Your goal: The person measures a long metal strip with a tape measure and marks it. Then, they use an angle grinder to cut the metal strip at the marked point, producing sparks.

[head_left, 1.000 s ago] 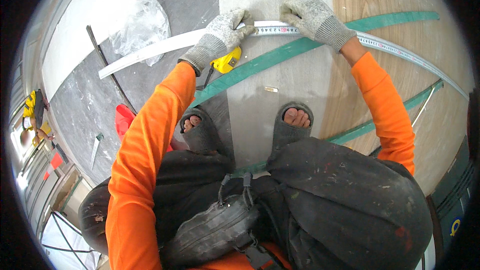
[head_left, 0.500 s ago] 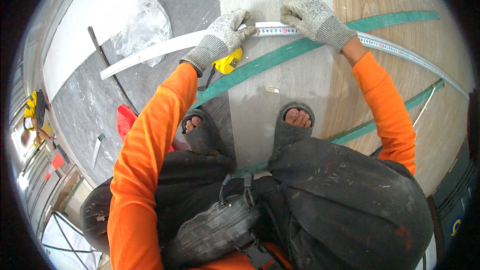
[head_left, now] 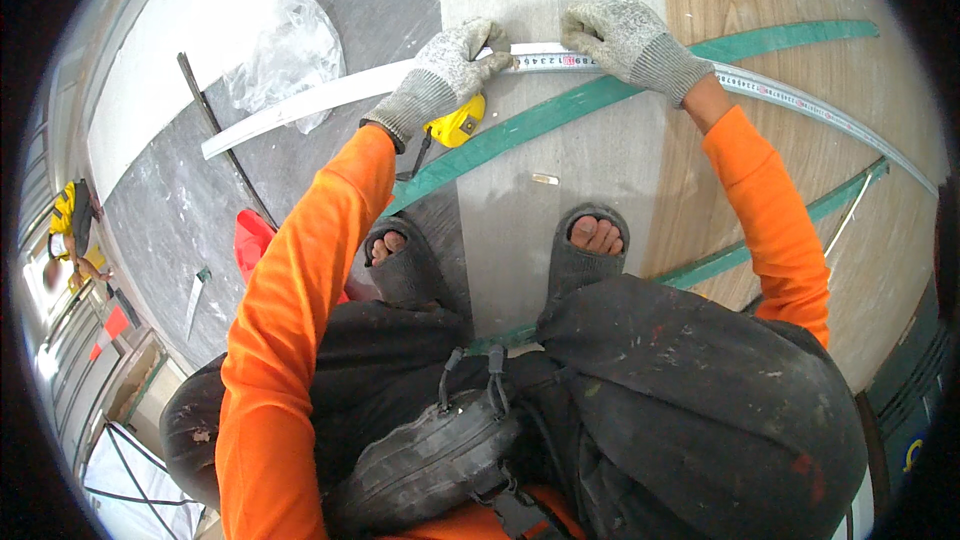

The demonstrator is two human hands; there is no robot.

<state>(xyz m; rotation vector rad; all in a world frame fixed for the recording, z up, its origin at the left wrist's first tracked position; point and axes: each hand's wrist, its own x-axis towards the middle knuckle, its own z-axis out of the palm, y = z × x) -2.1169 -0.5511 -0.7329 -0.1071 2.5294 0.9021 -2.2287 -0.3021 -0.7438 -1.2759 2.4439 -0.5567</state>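
My left hand, in a grey knitted glove, has its fingers curled and closed at the tape measure's blade. A yellow tape measure case with a black strap lies below that wrist. Along the blade to the right, my gloved right hand grips it with bent fingers; the fingertips are partly hidden. The marked blade passes under the right hand and bends away toward the right rim. A long white strip extends left from my left hand, and some of it shows along the blade.
Green strips cross the vinyl-look floor, one under the blade. A clear plastic bag, a dark thin bar and a red thing lie left. A small pale piece sits between my feet. Another person is far left.
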